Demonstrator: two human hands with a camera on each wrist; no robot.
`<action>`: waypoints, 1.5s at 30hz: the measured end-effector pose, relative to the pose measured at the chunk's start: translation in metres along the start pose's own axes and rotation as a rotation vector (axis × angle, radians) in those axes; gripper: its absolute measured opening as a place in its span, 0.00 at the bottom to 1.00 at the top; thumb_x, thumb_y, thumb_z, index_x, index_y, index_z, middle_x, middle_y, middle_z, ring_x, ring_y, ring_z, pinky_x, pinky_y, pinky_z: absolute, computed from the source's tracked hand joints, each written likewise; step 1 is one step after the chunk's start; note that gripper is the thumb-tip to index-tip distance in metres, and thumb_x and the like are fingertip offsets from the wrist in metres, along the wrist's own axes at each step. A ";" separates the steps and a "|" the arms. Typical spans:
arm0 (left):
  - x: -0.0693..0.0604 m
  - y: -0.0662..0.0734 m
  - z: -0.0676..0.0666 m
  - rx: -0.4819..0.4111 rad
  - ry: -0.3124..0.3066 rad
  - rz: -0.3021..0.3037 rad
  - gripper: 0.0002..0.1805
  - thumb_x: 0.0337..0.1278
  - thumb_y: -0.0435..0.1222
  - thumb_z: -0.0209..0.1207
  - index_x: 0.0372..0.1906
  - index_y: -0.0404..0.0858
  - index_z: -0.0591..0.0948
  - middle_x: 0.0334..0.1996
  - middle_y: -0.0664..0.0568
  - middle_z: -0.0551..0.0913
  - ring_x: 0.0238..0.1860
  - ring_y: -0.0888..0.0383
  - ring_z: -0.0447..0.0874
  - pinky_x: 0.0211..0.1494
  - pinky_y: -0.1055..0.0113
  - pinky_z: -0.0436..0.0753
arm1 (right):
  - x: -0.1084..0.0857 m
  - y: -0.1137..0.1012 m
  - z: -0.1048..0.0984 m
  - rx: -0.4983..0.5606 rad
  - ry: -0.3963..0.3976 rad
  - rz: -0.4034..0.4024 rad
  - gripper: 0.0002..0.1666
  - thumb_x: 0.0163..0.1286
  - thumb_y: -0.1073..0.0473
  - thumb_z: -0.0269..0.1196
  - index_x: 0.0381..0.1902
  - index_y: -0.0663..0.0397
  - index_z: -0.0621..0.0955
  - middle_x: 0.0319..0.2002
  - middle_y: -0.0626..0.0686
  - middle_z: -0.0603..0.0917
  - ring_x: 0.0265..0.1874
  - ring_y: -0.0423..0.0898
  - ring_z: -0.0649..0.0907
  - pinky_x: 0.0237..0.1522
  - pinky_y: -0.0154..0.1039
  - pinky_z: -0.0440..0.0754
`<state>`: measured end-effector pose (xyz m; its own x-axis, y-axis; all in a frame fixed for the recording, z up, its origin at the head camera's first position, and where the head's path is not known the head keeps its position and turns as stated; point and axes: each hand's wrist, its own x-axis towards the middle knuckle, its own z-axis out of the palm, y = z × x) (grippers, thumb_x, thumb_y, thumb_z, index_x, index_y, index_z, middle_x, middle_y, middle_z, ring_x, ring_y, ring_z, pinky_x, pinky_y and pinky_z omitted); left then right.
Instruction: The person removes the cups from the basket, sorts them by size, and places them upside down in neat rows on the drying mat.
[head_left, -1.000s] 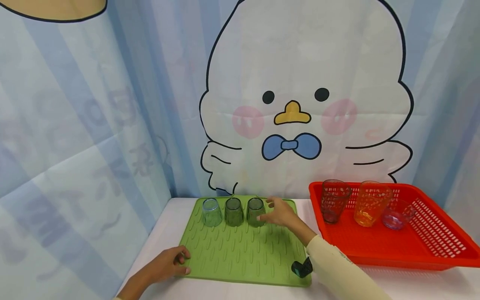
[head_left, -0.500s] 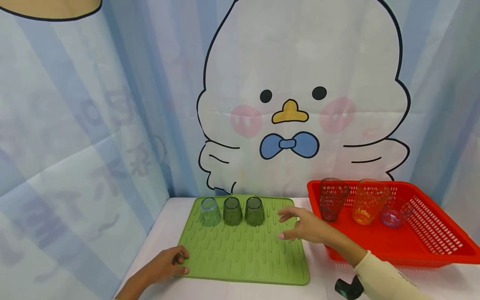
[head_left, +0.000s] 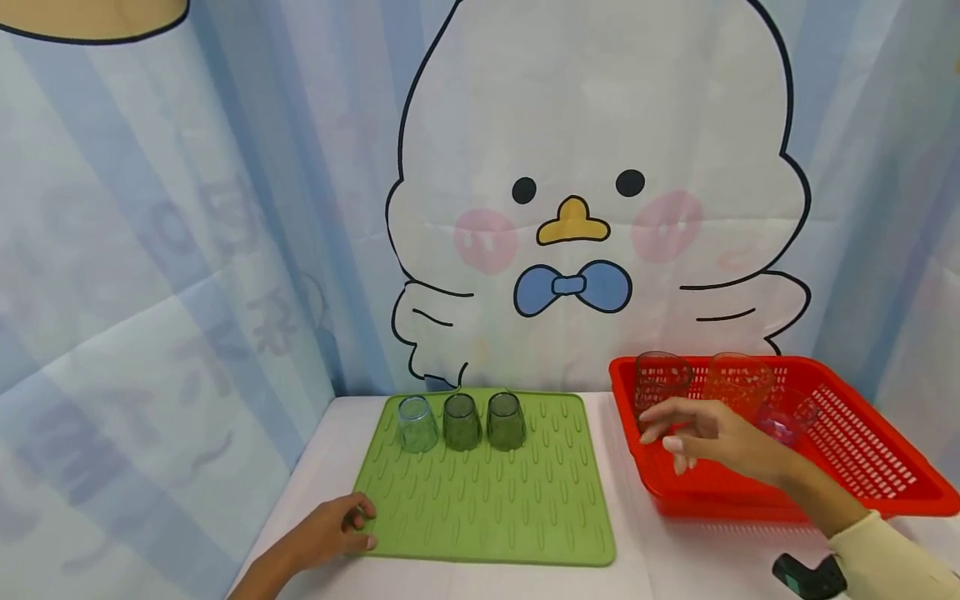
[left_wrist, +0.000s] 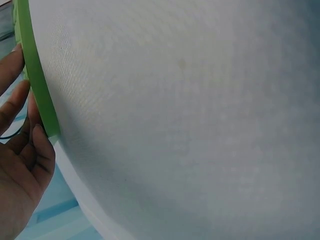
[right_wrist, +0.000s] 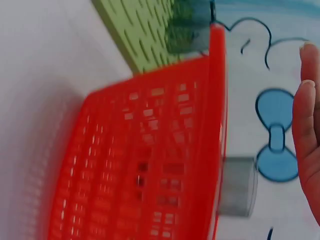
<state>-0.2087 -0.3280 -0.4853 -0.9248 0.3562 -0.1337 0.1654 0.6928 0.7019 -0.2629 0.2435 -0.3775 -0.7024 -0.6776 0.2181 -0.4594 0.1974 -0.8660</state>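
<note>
At left we see a green mat (head_left: 487, 504) patterned with ridges, a pale blue glass (head_left: 417, 427) and two smoky grey glasses (head_left: 462, 423); at right, a gridded red basket (head_left: 750, 506), a grey tumbler (head_left: 663, 375), an orange tumbler (head_left: 738, 379) and a purple cup (head_left: 782, 427). Far behind, we note a blue-and-white striped curtain (head_left: 127, 333) bearing a black-outlined white bird (head_left: 577, 108) with pink cheeks (head_left: 486, 242) and blue bow tie (head_left: 573, 286).
</note>
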 end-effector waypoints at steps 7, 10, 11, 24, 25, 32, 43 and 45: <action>-0.002 0.001 -0.002 0.001 0.012 0.005 0.18 0.57 0.40 0.70 0.46 0.35 0.78 0.33 0.50 0.76 0.32 0.58 0.72 0.34 0.68 0.73 | -0.030 0.008 -0.040 -0.124 0.223 -0.020 0.20 0.76 0.71 0.49 0.60 0.53 0.78 0.45 0.46 0.88 0.25 0.50 0.83 0.31 0.39 0.82; -0.001 0.000 -0.002 0.008 0.018 0.011 0.18 0.56 0.39 0.70 0.46 0.35 0.78 0.33 0.50 0.76 0.32 0.59 0.72 0.34 0.68 0.72 | -0.042 0.013 -0.053 -0.197 0.335 -0.007 0.18 0.76 0.71 0.50 0.58 0.57 0.78 0.42 0.43 0.89 0.24 0.48 0.82 0.27 0.39 0.82; -0.001 0.000 -0.002 0.015 0.022 0.013 0.18 0.56 0.39 0.70 0.45 0.35 0.78 0.33 0.51 0.76 0.31 0.59 0.72 0.34 0.68 0.73 | -0.046 0.015 -0.057 -0.222 0.375 -0.004 0.17 0.76 0.71 0.50 0.58 0.59 0.78 0.41 0.43 0.89 0.24 0.48 0.82 0.26 0.38 0.82; -0.001 0.001 -0.001 0.030 0.040 0.024 0.18 0.55 0.39 0.71 0.45 0.35 0.78 0.32 0.51 0.76 0.30 0.62 0.71 0.33 0.69 0.72 | -0.073 0.047 -0.109 -0.452 0.657 0.323 0.20 0.75 0.51 0.60 0.61 0.48 0.75 0.44 0.31 0.81 0.35 0.26 0.78 0.30 0.28 0.80; -0.001 0.001 -0.001 0.033 0.041 0.022 0.18 0.55 0.39 0.71 0.45 0.35 0.78 0.32 0.51 0.76 0.30 0.62 0.71 0.33 0.69 0.72 | -0.073 0.049 -0.111 -0.480 0.647 0.367 0.26 0.74 0.47 0.60 0.64 0.52 0.73 0.48 0.39 0.81 0.39 0.31 0.78 0.31 0.32 0.83; -0.002 0.001 -0.001 0.017 0.028 0.005 0.18 0.56 0.39 0.70 0.45 0.35 0.78 0.32 0.51 0.75 0.31 0.60 0.71 0.33 0.69 0.72 | -0.081 0.065 -0.122 -0.533 0.479 0.590 0.59 0.71 0.35 0.59 0.75 0.76 0.48 0.66 0.84 0.57 0.58 0.81 0.63 0.44 0.70 0.80; -0.001 0.001 0.000 0.019 0.030 -0.009 0.18 0.55 0.39 0.71 0.45 0.35 0.78 0.32 0.51 0.75 0.31 0.59 0.71 0.33 0.69 0.71 | -0.092 0.081 -0.128 -0.493 0.318 0.683 0.69 0.69 0.36 0.60 0.71 0.84 0.34 0.64 0.89 0.50 0.58 0.83 0.62 0.49 0.70 0.78; -0.001 0.000 0.000 0.019 0.030 -0.012 0.18 0.55 0.39 0.71 0.44 0.35 0.78 0.32 0.51 0.75 0.31 0.59 0.71 0.33 0.69 0.72 | -0.094 0.085 -0.129 -0.494 0.312 0.676 0.69 0.69 0.36 0.62 0.71 0.84 0.34 0.64 0.89 0.50 0.57 0.84 0.64 0.47 0.68 0.81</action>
<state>-0.2077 -0.3281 -0.4855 -0.9366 0.3290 -0.1206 0.1604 0.7085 0.6872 -0.3061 0.4148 -0.4136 -0.9909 -0.0964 -0.0934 -0.0251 0.8164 -0.5770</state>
